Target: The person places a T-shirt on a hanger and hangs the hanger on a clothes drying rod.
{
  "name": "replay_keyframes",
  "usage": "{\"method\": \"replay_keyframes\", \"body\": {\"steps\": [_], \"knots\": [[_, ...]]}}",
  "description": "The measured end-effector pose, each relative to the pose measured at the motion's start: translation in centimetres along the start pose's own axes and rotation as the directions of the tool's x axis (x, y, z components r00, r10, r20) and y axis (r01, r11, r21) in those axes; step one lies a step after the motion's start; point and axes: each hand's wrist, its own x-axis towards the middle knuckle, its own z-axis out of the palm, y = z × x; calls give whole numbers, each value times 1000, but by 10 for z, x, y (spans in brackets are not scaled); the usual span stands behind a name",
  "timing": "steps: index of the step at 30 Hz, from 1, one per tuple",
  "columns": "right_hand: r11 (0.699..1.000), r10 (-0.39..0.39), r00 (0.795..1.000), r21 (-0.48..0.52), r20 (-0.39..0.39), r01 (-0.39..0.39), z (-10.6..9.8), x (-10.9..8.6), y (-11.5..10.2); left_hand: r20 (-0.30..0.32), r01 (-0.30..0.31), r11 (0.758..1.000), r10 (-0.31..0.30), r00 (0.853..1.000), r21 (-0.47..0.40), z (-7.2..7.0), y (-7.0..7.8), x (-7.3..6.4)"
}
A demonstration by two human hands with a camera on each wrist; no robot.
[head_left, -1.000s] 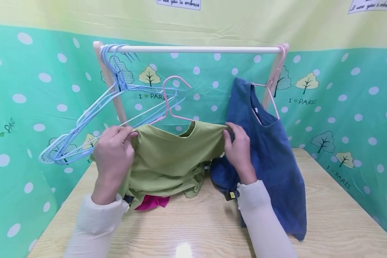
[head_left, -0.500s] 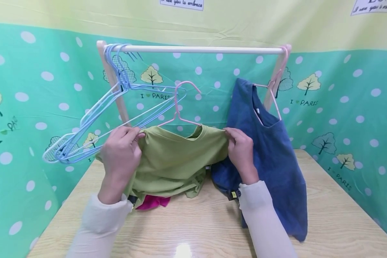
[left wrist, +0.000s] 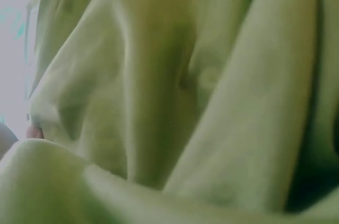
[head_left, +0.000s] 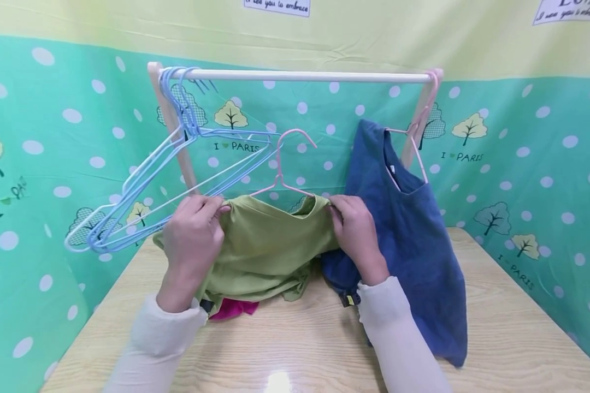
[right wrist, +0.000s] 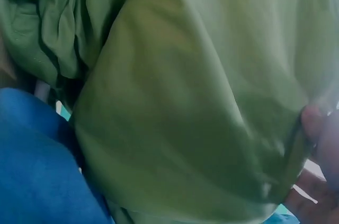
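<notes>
A green T-shirt (head_left: 270, 240) hangs between my two hands above the table. My left hand (head_left: 194, 232) pinches its shoulder on the left, thumb and fingers closed on the cloth. At the opposite shoulder, my right hand (head_left: 358, 232) grips the fabric in the same way. A pink hanger (head_left: 279, 177) sits inside the shirt; its hook and upper arms show above the neckline, while the rest is hidden by cloth. Green folds fill the left wrist view, and in the right wrist view fingertips (right wrist: 313, 121) press the shirt's edge.
A white rail (head_left: 295, 76) spans the back. Several blue hangers (head_left: 187, 128) hang at its left end, reaching close behind my left hand. A blue garment (head_left: 418, 262) hangs on a pink hanger at the right. Magenta cloth (head_left: 233, 309) lies on the wooden table (head_left: 285, 349).
The pink hanger has shifted right and slightly down. My left hand has moved right, and my right hand has come a little left, so they are closer together, both still holding the T-shirt.
</notes>
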Motion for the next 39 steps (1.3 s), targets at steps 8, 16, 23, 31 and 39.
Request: {"method": "replay_keyframes", "body": {"steps": [8,16,23,31,39], "knots": [[993,26,997,-112,-68,-33,0,-1,-3,201,41,998,-30,979,-53,-11,-1,5],[993,77,989,-78,-129,-87,-1,1,-3,327,130,991,-109,939,-43,-38,-3,14],[986,135,980,-81,-149,-148,-2,1,-4,314,112,994,-110,943,13,-57,-1,15],[977,185,970,-78,-157,-199,-4,2,-5,459,205,965,-259,849,166,-71,16,11],[973,206,965,-74,-163,-220,-3,1,-6,562,230,912,-392,728,339,-48,17,6]]}}
